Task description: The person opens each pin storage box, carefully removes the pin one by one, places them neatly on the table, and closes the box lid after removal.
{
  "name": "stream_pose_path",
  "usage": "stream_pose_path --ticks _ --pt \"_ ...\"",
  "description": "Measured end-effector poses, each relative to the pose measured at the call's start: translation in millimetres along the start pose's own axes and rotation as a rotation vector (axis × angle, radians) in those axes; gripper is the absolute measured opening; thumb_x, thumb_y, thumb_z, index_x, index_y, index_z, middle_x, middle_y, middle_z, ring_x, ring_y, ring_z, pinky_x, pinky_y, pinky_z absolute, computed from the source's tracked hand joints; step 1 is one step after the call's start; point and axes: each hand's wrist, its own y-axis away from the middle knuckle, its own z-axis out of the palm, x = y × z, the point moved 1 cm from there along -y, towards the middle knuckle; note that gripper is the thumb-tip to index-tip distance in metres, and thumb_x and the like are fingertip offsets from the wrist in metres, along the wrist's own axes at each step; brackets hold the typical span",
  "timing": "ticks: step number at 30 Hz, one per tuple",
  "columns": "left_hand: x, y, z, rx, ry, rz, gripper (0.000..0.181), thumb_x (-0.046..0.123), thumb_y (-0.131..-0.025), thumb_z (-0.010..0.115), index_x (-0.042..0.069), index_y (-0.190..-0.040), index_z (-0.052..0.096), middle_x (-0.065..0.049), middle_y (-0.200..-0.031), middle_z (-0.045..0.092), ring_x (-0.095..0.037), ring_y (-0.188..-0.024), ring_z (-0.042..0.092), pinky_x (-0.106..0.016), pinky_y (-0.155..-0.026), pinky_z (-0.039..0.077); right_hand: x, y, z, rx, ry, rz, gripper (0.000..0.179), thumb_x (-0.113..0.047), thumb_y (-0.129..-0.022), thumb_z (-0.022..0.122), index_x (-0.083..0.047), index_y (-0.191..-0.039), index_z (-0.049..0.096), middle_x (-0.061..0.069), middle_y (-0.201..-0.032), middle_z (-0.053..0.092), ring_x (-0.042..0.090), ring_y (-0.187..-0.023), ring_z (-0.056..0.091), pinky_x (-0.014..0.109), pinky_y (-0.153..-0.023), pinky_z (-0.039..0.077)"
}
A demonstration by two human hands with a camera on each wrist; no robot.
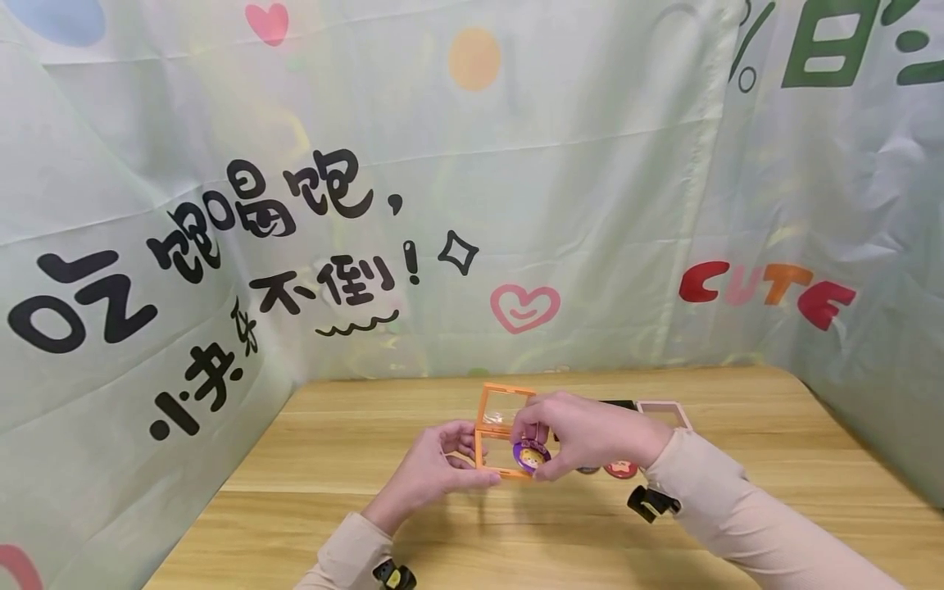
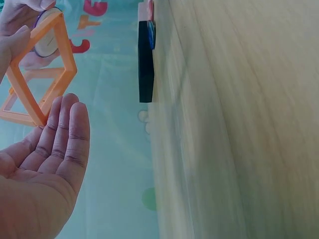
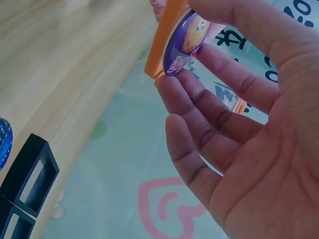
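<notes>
My left hand [image 1: 428, 465] holds an orange hinged display frame [image 1: 478, 452], gripping its left side with the thumb on the front edge. The frame stands unfolded above the table, clear film spanning its two halves. With thumb and fingers, my right hand [image 1: 583, 428] pinches a round purple button badge [image 1: 531, 456] over the right part of the lower half. A yellow cartoon face shows on the badge [image 3: 185, 42] in the right wrist view, close against the orange rim. From the left wrist view, the pale back of the badge [image 2: 47, 43] appears through the frame.
Behind my right hand, a black frame [image 1: 619, 404] and a pale pink frame [image 1: 667, 404] lie on the wooden table [image 1: 354, 434]. A red badge [image 1: 621, 469] and a dark blue badge [image 1: 587, 470] lie nearer. A printed curtain [image 1: 590, 205] surrounds the table.
</notes>
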Motion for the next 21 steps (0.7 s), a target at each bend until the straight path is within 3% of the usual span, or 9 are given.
stream_pose_path --ticks 6,13,17,21 --pt "-1.5 2.1 -5.1 0.026 0.002 -0.010 0.061 0.016 -0.078 0.097 0.002 -0.130 0.068 -0.028 -0.118 0.072 -0.019 -0.099 0.070 -0.025 -0.086 0.064 8.1 0.8 0.1 -0.003 0.005 0.049 0.029 -0.022 -0.085 0.091 -0.024 -0.108 0.074 -0.009 -0.098 0.065 0.009 -0.088 0.061 0.028 -0.081 0.058" --pt "-3.9 1.5 -11.4 0.045 -0.036 -0.016 0.061 0.019 -0.078 0.098 0.001 -0.128 0.068 -0.015 -0.111 0.075 -0.020 -0.099 0.070 -0.026 -0.087 0.063 20.3 0.8 0.1 0.011 0.017 0.058 0.031 -0.021 -0.084 0.092 -0.021 -0.110 0.074 -0.008 -0.097 0.065 0.006 -0.086 0.060 0.023 -0.078 0.055" --pt "-2.2 0.3 -12.3 0.057 -0.031 -0.019 0.062 0.016 -0.078 0.098 -0.002 -0.129 0.067 -0.024 -0.115 0.073 -0.018 -0.098 0.069 -0.025 -0.086 0.063 26.2 -0.5 1.3 0.017 0.025 0.047 0.031 -0.021 -0.084 0.092 -0.019 -0.109 0.074 -0.006 -0.095 0.065 0.005 -0.084 0.059 0.021 -0.075 0.053" --pt "-0.9 -1.0 -12.8 0.059 -0.024 -0.020 0.063 0.015 -0.078 0.098 -0.004 -0.129 0.067 -0.027 -0.116 0.072 -0.017 -0.097 0.069 -0.024 -0.085 0.063 30.5 -1.9 3.0 0.008 0.020 0.057 0.030 -0.019 -0.084 0.092 -0.017 -0.108 0.074 -0.005 -0.093 0.066 0.012 -0.084 0.062 0.021 -0.074 0.053"
